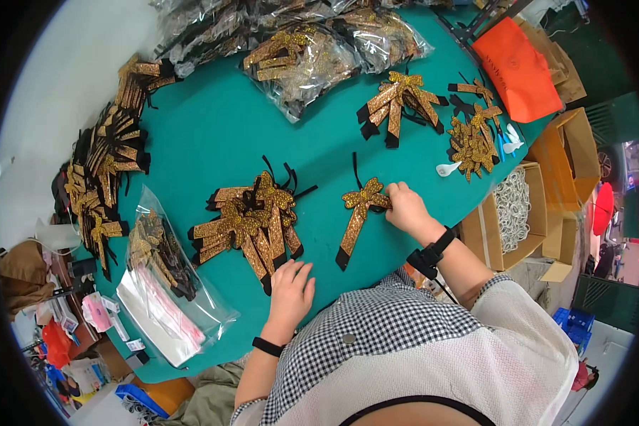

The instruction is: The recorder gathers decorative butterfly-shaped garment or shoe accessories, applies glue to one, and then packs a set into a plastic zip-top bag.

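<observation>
A single gold glitter bow (363, 199) with a strap tail, a black tip and a thin black cord lies on the green table (334, 131). My right hand (408, 209) is closed at its right edge, fingers curled around a dark part there. To the left is a loose pile of similar gold glitter bows (266, 206), their black-tipped straps fanned out. My left hand (291, 295) rests at the pile's lower end, fingers stretched flat and holding nothing. The fingertips are close to the black strap tips; I cannot tell whether they touch.
More bows sit in a group (401, 103) at the back right and in a row (110, 163) along the left edge. Clear bags (298, 78) of bows fill the far side. One clear bag (170, 284) lies front left. Right of the table, a carton (486, 234) holds pale rings.
</observation>
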Tool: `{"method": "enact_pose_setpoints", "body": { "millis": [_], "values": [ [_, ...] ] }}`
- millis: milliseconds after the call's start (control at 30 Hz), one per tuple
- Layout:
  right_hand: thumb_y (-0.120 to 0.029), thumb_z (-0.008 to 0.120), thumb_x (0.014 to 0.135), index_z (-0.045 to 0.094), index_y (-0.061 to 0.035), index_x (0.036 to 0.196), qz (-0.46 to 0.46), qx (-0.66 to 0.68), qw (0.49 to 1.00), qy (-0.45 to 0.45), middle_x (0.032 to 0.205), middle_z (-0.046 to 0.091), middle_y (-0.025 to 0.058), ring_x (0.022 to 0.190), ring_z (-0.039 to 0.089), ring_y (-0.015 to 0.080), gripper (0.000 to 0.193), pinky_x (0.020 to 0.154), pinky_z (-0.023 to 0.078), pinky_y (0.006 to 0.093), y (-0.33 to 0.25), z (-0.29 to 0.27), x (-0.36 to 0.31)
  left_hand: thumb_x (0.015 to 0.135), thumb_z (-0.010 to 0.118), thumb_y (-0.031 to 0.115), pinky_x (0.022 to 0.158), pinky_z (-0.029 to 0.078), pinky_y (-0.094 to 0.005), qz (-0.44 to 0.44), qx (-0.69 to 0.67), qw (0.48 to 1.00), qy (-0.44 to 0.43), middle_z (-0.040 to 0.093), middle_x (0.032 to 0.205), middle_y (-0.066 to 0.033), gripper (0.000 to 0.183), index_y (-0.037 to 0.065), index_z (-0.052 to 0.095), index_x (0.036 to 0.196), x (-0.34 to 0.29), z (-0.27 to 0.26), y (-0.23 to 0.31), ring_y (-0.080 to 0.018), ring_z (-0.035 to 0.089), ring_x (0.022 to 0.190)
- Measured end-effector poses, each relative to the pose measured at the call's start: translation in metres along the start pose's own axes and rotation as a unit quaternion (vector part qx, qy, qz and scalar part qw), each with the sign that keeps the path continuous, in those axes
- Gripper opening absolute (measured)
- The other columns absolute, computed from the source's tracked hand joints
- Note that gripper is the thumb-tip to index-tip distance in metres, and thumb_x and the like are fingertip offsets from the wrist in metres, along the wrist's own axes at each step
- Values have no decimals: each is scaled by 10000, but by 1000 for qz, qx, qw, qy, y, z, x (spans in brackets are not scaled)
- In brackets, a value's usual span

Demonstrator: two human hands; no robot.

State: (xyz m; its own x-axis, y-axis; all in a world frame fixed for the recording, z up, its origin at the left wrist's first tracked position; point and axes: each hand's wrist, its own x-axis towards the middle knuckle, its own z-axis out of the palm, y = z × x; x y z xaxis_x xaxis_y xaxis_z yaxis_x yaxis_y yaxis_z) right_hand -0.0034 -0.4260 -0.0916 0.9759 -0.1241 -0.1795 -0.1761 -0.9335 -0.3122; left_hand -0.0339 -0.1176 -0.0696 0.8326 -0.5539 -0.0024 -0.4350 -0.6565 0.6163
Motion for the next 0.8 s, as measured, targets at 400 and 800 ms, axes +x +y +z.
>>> {"method": "enact_pose_setpoints", "body": {
  "millis": [400, 800],
  "values": [
    [-12, 564, 685, 528, -23, 957, 37, -52, 981, 182, 912, 520, 198, 821, 571, 371, 275, 714, 490, 425, 5, -81, 99, 777, 596, 82, 883, 393, -412, -32, -33, 999, 12, 565, 1020, -131, 239, 13, 593, 1007, 9, -13, -9, -322, 502, 1029],
    [-162, 591, 744, 574, -39, 1031, 144, -320, 928, 127, 1037, 555, 195, 951, 562, 330, 313, 806, 463, 408, 127, -71, 208, 751, 607, 45, 860, 397, -396, -152, -19, 983, 105, 563, 1015, -127, 244, 20, 595, 992, -20, -30, -8, -307, 508, 986]
  ]
}}
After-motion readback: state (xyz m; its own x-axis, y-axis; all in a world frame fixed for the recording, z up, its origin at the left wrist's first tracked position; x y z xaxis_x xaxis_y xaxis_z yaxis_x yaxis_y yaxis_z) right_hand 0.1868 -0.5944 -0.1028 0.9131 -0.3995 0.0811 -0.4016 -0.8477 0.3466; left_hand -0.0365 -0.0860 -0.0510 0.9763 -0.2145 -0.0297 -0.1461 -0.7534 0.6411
